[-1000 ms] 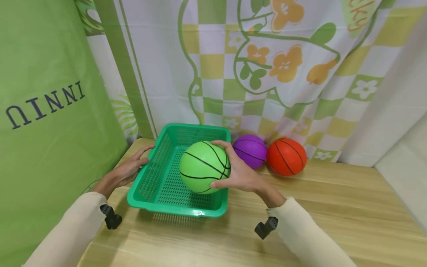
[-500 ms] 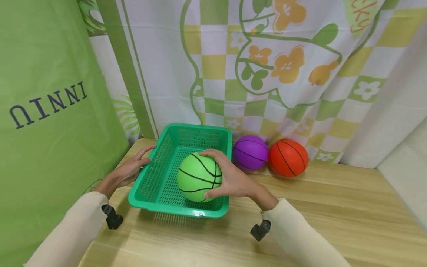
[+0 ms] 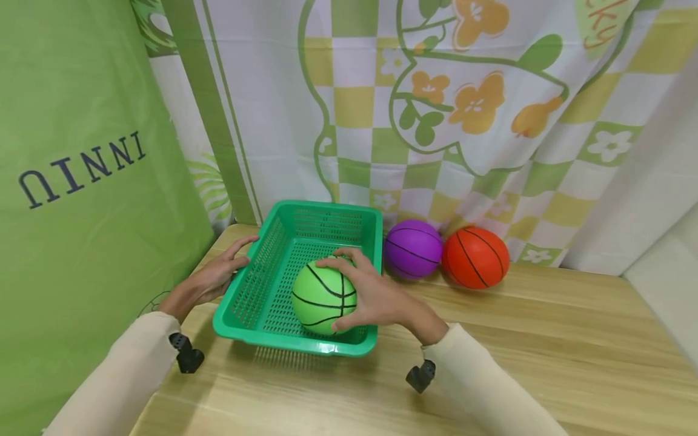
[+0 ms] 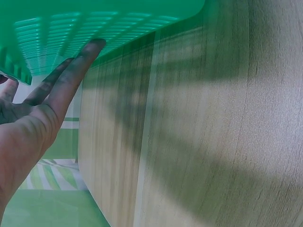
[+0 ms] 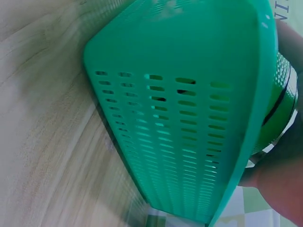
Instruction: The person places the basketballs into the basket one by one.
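Note:
In the head view a green toy basketball (image 3: 322, 303) sits low inside the green plastic basket (image 3: 297, 348), toward its front right. My right hand (image 3: 368, 297) reaches over the right rim and grips the ball from its right side, fingers above and thumb in front. My left hand (image 3: 218, 272) is at the basket's left side, its fingertips right at the rim. The left wrist view shows straight fingers (image 4: 71, 80) against the slotted outer wall. Through the right wrist view, part of the ball (image 5: 274, 118) shows beyond the basket's rim, partly covered by the hand.
A purple toy basketball (image 3: 413, 249) stands just right of the basket, and a red toy basketball (image 3: 475, 257) beside it. Behind them hangs a patterned curtain (image 3: 354, 145). Green fabric (image 3: 98, 254) borders the wooden table (image 3: 491, 339) on the left.
My right hand has lowered the green ball deeper into the basket, toward its front, and its fingers have spread more over the ball's top. My left hand stays at the basket's left rim.

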Tool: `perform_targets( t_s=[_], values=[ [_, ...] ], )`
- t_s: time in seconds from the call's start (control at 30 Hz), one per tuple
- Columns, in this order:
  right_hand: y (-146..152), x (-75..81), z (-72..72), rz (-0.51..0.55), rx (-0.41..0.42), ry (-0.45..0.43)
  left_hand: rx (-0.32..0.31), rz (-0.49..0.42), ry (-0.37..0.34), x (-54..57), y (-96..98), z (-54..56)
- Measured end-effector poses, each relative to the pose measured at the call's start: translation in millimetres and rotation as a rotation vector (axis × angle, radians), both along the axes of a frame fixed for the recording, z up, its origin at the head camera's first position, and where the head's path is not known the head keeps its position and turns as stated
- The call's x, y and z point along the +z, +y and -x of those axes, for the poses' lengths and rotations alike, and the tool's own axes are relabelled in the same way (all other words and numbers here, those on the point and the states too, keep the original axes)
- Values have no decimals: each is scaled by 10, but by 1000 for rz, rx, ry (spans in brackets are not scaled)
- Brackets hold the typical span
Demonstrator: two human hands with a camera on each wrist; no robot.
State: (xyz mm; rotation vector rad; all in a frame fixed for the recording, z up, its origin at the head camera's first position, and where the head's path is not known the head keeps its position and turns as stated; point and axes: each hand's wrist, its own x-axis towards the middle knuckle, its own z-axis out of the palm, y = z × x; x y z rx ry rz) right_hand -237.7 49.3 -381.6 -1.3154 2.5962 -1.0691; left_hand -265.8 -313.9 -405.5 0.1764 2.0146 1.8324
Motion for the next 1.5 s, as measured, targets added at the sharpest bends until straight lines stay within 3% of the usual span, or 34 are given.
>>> perform_targets(
  t_s=[0.33,0.77,1.17,1.33,1.5],
  values=[
    [-36,-60,20,-51,37,90,-12,-11,-7,-30,-5,3],
    [-86,-80,18,-128,77,40,-11,-10,-18,-71,-1,12],
    [-133,-33,13,-200,95,29,-10,-14,-22,-39,9,3],
    [-133,9,19,-196,122,-6,-31,-25,-1,-27,4,14],
    [-145,32,24,-185,138,-40,-8,-32,-14,-38,-12,27]
  ],
)
